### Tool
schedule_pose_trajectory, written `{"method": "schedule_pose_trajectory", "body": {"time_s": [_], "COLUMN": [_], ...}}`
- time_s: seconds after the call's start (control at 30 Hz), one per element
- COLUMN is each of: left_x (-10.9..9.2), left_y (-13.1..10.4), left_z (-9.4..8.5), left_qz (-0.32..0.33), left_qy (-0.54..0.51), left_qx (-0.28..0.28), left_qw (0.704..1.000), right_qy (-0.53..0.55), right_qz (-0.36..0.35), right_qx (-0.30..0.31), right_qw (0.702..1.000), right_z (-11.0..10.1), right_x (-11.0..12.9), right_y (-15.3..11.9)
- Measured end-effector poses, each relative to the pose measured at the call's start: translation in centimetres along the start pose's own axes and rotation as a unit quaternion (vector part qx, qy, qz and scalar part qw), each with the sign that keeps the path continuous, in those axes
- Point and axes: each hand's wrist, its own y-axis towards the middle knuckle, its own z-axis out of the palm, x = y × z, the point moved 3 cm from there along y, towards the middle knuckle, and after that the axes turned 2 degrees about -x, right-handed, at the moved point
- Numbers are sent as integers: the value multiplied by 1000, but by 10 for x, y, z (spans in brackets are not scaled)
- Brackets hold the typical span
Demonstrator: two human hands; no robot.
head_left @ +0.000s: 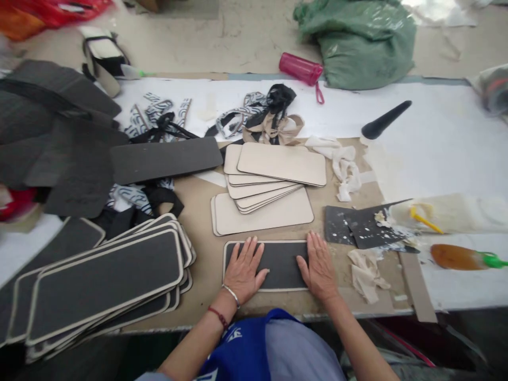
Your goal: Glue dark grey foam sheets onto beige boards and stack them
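Note:
A dark grey rounded panel with a cream border point(280, 264) lies flat at the table's front edge. My left hand point(244, 270) rests palm down on its left part, fingers spread. On its right end lies my right hand point(318, 264), also flat, with the thumb apart from the fingers. Just behind the panel are overlapping cream panels point(264, 211), with more cream panels point(283, 163) fanned on top. To the left sits a stack of grey panels with cream borders point(107, 283).
Dark sheets point(79, 164) and a plain dark panel point(166, 159) lie at left. Fabric strips point(238, 119) are behind. At right are glue-spotted dark pieces point(369, 225), an amber bottle point(456, 256) and a black tapered object point(384, 120). A green bag point(361, 47) sits farther back.

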Motion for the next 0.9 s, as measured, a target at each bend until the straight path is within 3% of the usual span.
{"method": "schedule_pose_trajectory", "body": {"time_s": [0.17,0.27,0.33,0.43,0.5,0.57,0.67,0.73,0.8,0.9], "left_x": [8,21,32,40,41,40,39,37,33,26], "left_y": [-3,-19,-36,-54,-57,-56,-51,-50,-53,-61], "left_z": [-12,-29,-34,-29,-22,-16,-14,-17,-24,-38], "left_qz": [-17,-136,-259,-398,-443,-452,-425,-410,-406,-418], "left_qy": [-89,-190,-250,-353,-441,-505,-529,-522,-515,-504], "left_qx": [-11,-102,-168,-189,-172,-147,-112,-109,-118,-137], "left_qw": [996,967,918,825,762,721,726,740,746,743], "right_qy": [6,-16,-36,-41,1,80,176,194,180,100], "right_qz": [31,64,89,129,171,233,313,319,295,220], "right_qx": [-71,-71,-55,-30,-19,2,53,77,75,16], "right_qw": [997,995,994,990,985,969,932,925,935,970], "right_z": [-5,-18,-24,-27,-26,-25,-27,-32,-40,-48], "right_x": [-10,-13,-12,-14,-18,-24,-31,-33,-32,-30], "right_y": [-2,-13,-21,-27,-24,-20,-18,-23,-34,-44]}}
